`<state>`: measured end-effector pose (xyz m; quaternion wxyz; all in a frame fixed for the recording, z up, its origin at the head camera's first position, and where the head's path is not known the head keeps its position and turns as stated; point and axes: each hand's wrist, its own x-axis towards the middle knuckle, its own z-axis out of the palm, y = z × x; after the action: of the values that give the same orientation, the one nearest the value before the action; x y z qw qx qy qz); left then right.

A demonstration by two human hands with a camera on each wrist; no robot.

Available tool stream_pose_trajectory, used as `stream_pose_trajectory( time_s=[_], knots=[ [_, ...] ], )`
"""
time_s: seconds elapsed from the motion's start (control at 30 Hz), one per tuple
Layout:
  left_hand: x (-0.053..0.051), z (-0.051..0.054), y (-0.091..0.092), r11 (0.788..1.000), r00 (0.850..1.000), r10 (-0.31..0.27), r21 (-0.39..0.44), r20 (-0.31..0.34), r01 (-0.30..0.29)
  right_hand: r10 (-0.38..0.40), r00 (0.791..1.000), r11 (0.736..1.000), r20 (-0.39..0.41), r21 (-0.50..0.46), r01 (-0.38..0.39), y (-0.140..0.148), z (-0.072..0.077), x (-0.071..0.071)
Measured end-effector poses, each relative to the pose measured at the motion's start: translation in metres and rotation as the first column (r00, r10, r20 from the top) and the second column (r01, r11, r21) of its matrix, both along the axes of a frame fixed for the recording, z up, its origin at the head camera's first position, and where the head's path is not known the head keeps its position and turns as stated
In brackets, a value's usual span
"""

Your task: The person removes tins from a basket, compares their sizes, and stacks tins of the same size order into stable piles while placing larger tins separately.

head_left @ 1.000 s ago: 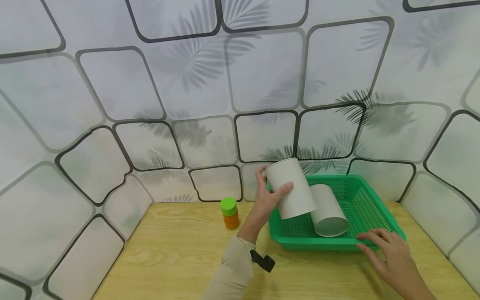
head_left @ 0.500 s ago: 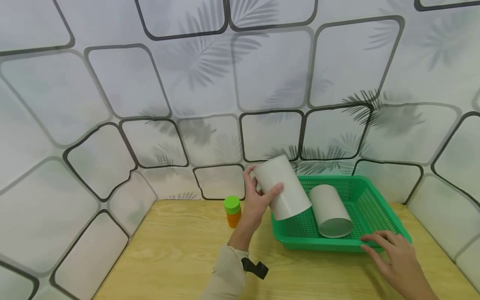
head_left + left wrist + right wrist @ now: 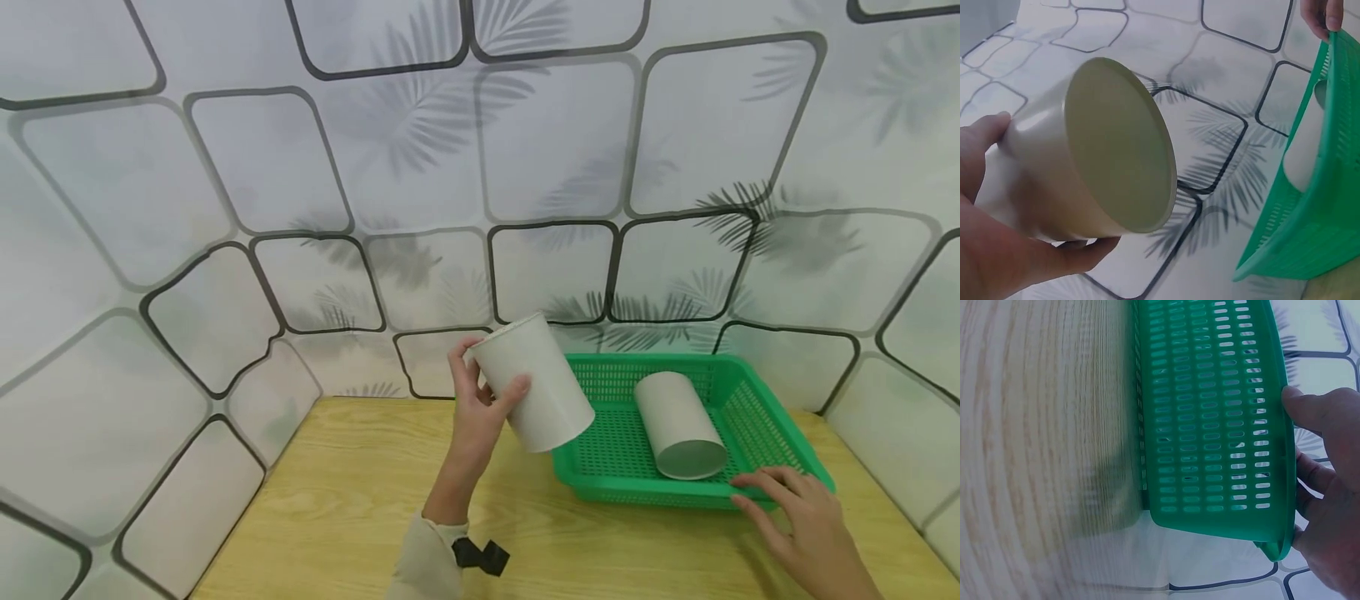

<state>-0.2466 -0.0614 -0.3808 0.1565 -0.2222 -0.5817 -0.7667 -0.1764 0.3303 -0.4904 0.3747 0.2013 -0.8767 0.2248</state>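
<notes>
A white cylindrical container (image 3: 534,383), tilted, is held above the table by my left hand (image 3: 476,421), with the thumb on its near side. In the left wrist view one round end of this container (image 3: 1119,144) faces the camera; whether it is hollow or a recessed base I cannot tell. My right hand (image 3: 806,525) pinches the front rim of the green plastic basket (image 3: 645,492) near its right corner. The right wrist view has the thumb (image 3: 1310,411) and fingers on either side of that rim. A second white cylindrical container (image 3: 675,421) lies on its side in the basket.
The basket stands on a wood-grain table (image 3: 337,500), near the patterned wall covering (image 3: 547,275) at the back. That covering also closes off the left and right sides. A black strap (image 3: 480,556) sits around the left wrist.
My left hand has carried the container leftward, away from over the basket. The green-lidded orange bottle seen earlier is now hidden behind this hand. My right hand stays at the basket rim.
</notes>
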Motion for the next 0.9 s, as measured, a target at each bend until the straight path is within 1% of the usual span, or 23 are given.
stream_pose_trajectory(
  time_s=[0.1,0.2,0.33,0.47,0.6,0.73,0.8,0.9],
  knots=[
    [0.004,0.004,-0.01,0.999,0.998,0.038,0.005,-0.053,-0.038,-0.001,1.0,1.0,-0.002,0.004,0.001,0.0,0.001,0.001],
    [0.008,0.007,-0.02,0.997,0.992,0.075,0.011,-0.097,-0.074,-0.005,1.0,1.0,-0.006,0.009,0.005,0.001,0.002,0.001],
    [0.014,0.009,-0.033,0.994,0.986,0.108,0.019,-0.129,-0.107,-0.008,1.0,1.0,-0.008,0.01,0.008,0.004,0.001,-0.001],
    [0.02,0.009,-0.047,0.989,0.975,0.149,0.011,-0.165,-0.149,-0.011,1.0,1.0,-0.005,0.008,0.011,0.005,0.0,-0.002],
    [0.025,0.007,-0.062,0.976,0.956,0.216,0.002,-0.197,-0.22,-0.009,1.0,1.0,-0.002,0.012,0.009,0.005,-0.003,-0.002],
    [0.028,0.005,-0.077,0.959,0.937,0.279,0.011,-0.211,-0.283,-0.004,1.0,1.0,-0.003,0.006,0.004,0.005,-0.004,-0.002],
    [0.029,0.003,-0.084,0.948,0.924,0.314,0.014,-0.219,-0.319,0.0,1.0,1.0,-0.005,0.004,0.0,0.005,-0.004,-0.002],
    [0.031,-0.001,-0.094,0.928,0.899,0.366,0.02,-0.239,-0.372,0.008,1.0,1.0,-0.011,0.003,-0.008,0.004,-0.005,-0.003]
  ],
)
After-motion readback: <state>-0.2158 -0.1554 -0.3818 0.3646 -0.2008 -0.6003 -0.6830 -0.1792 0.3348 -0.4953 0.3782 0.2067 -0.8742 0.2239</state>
